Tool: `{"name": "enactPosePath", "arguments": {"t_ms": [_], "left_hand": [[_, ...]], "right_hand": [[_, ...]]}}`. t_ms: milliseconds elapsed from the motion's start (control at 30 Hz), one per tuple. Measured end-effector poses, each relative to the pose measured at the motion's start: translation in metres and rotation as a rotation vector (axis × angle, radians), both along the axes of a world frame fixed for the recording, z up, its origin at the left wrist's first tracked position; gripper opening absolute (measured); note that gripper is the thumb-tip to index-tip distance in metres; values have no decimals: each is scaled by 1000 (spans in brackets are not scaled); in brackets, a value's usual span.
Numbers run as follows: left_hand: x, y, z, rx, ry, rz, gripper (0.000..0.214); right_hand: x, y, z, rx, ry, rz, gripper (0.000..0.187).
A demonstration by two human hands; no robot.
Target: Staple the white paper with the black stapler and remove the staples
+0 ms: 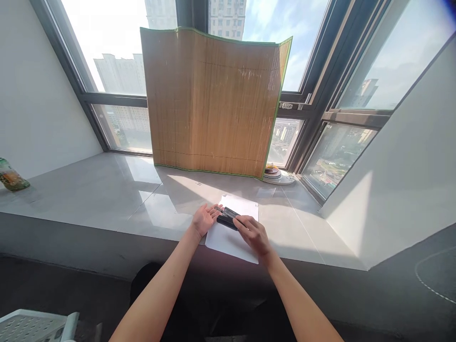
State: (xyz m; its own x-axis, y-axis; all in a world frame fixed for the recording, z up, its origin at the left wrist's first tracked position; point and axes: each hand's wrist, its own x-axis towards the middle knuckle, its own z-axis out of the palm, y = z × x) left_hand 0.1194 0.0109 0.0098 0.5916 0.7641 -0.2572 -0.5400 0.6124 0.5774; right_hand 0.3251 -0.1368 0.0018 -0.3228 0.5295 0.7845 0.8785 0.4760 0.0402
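Over a sheet of white paper point(231, 243) on the sill, a black stapler point(227, 221) is swung apart, its metal channel showing. My right hand point(254, 234) grips it by its right end, fingers wrapped round. At the stapler's left end, my left hand point(204, 220) lies palm up with fingers stretched out. Its fingertips are close to the metal part; whether they touch it, or a tiny thing lies on them, I cannot make out.
A brown bamboo mat point(213, 104) with green edging leans upright against the window. Stacked round items point(273, 174) sit at its right foot. A green-topped packet point(13, 176) lies far left on the sill point(89, 199). A white perforated plastic stool point(33, 327) stands low at left.
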Motion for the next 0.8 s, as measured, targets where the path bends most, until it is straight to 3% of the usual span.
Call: {"name": "enactPosePath", "arguments": {"t_ms": [267, 500, 700, 800], "left_hand": [[-2, 1, -1, -38, 7, -28, 68], [0, -2, -1, 17, 61, -31, 54], [1, -2, -4, 85, 108, -8, 28], [0, -5, -4, 124, 120, -27, 29]], "right_hand": [[5, 0, -9, 91, -151, -65, 48], [5, -2, -10, 95, -216, -70, 47], [4, -1, -5, 64, -11, -128, 46], [7, 8, -5, 23, 199, -177, 31]]}}
